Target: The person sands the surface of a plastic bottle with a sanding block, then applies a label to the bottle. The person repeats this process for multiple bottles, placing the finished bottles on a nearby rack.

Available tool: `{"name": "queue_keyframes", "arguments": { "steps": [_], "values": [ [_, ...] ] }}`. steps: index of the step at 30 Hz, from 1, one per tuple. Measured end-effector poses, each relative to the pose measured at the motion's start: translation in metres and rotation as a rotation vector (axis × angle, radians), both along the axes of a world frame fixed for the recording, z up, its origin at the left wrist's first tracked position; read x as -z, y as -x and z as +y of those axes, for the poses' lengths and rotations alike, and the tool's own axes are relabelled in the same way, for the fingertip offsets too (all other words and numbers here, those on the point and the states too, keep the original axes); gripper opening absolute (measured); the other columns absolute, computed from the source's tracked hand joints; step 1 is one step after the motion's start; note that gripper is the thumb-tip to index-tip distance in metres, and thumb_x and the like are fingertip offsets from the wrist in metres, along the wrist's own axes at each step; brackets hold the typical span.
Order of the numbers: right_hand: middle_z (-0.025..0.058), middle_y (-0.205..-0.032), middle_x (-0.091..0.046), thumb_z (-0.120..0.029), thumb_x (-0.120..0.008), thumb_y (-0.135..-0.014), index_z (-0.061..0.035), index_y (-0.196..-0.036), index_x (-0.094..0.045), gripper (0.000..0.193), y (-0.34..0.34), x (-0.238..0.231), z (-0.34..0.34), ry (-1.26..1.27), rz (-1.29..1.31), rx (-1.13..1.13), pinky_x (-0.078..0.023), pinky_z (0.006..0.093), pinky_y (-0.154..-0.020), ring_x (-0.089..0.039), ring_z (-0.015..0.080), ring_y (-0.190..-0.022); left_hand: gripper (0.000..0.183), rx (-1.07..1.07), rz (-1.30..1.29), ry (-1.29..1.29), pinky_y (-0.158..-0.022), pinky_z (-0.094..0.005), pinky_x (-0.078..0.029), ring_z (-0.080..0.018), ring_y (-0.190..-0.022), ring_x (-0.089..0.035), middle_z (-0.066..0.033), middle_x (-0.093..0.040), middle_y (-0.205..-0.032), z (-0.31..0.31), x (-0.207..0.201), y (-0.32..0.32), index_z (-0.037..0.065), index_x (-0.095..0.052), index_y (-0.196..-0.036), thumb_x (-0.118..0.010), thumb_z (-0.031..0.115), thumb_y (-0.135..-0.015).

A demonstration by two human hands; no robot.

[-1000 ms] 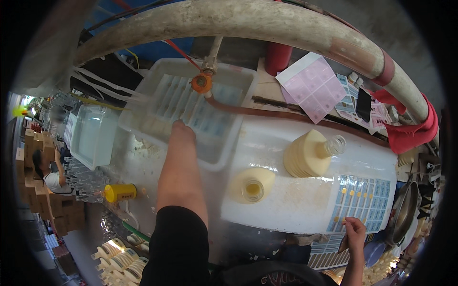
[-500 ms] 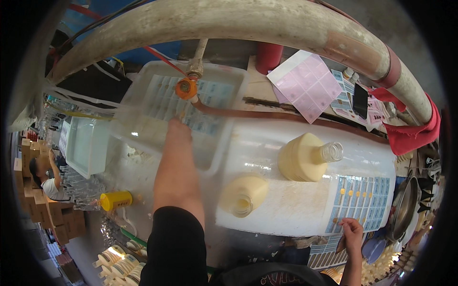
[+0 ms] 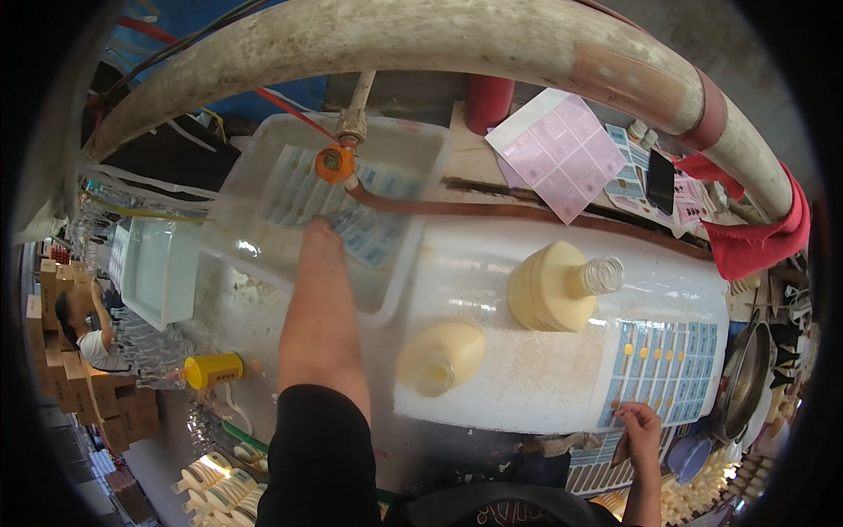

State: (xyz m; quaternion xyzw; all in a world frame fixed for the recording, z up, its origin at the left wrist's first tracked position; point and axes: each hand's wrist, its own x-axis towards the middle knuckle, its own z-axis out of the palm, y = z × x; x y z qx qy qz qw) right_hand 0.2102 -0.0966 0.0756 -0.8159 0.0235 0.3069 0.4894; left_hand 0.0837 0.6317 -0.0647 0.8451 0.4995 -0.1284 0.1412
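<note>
My left arm reaches into a white plastic tub (image 3: 439, 145) of water. My left hand (image 3: 325, 230) is under the surface at blue printed decal sheets (image 3: 373, 246), its fingers hidden. My right hand (image 3: 643, 423) is closed at the near edge of a blue decal sheet (image 3: 667, 360) with small gold patches, lying on a white worktop (image 3: 518, 386). Its fingertips touch the sheet's lower left corner, and a thin brown flat piece (image 3: 621, 451) sticks out below the palm. Two cream-coloured bottles with clear glass necks, one nearer (image 3: 439, 356) and one farther (image 3: 549, 285), are on the worktop.
An orange valve (image 3: 335, 164) with a brown hose (image 3: 474, 209) hangs over the tub. A thick pipe (image 3: 421, 39) arches across the top. Pink sheets (image 3: 562, 158) and a phone (image 3: 661, 183) are at the back. A yellow container (image 3: 213, 370) stands left; another person (image 3: 92, 329) sits beyond.
In the tub, the near decal sheets have shifted and fanned apart around my left hand. My right hand stays at the sheet's corner. The whole view has shifted slightly.
</note>
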Motion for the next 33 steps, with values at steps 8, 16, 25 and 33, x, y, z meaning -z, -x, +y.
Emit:
{"name": "queue_keyframes", "arguments": {
  "steps": [8,16,25,33],
  "values": [
    [0.0059,-0.093,-0.075,-0.006,-0.062,-0.098,-0.0012,-0.11,-0.07,0.015,-0.006,-0.009,0.005,0.005,0.048,-0.032,-0.039,0.0174,-0.056,-0.052,0.0014,-0.061,0.037,-0.463,-0.545,0.219,-0.095,-0.0384,-0.052,-0.0361,-0.116,-0.063,-0.0208,-0.067,-0.125,0.074,0.062,0.077,0.003,-0.068,-0.122,-0.066,0.013,-0.086],
    [0.0102,-0.095,-0.074,-0.001,-0.06,-0.097,0.0019,-0.111,-0.069,0.017,0.014,-0.01,-0.002,-0.02,0.047,-0.003,-0.05,0.0246,-0.081,-0.067,0.0134,-0.089,0.017,-1.26,-1.326,0.743,-0.087,-0.0511,-0.059,-0.0371,-0.106,-0.065,-0.0223,-0.06,-0.119,0.029,-0.043,0.053,-0.007,-0.055,-0.11,-0.052,-0.002,-0.094],
    [0.0058,-0.095,-0.074,-0.004,-0.06,-0.098,-0.0017,-0.111,-0.069,0.016,0.018,-0.006,-0.01,-0.046,0.02,-0.062,-0.042,0.0193,-0.059,-0.054,0.0034,-0.065,0.024,-1.1,-1.49,0.668,-0.098,-0.0524,-0.055,-0.0397,-0.109,-0.064,-0.0245,-0.06,-0.122,-0.017,-0.138,0.079,-0.008,-0.054,-0.115,-0.051,0.0,-0.092],
    [0.0075,-0.093,-0.074,-0.004,-0.063,-0.097,0.0022,-0.111,-0.069,0.017,0.02,-0.012,-0.018,-0.027,0.074,-0.05,-0.05,0.023,-0.077,-0.065,0.0104,-0.083,0.038,-1.024,-1.405,0.658,-0.098,-0.0456,-0.054,-0.0366,-0.107,-0.065,-0.0211,-0.064,-0.119,-0.042,-0.211,0.191,-0.004,-0.056,-0.119,-0.054,0.009,-0.082]
  ]
}}
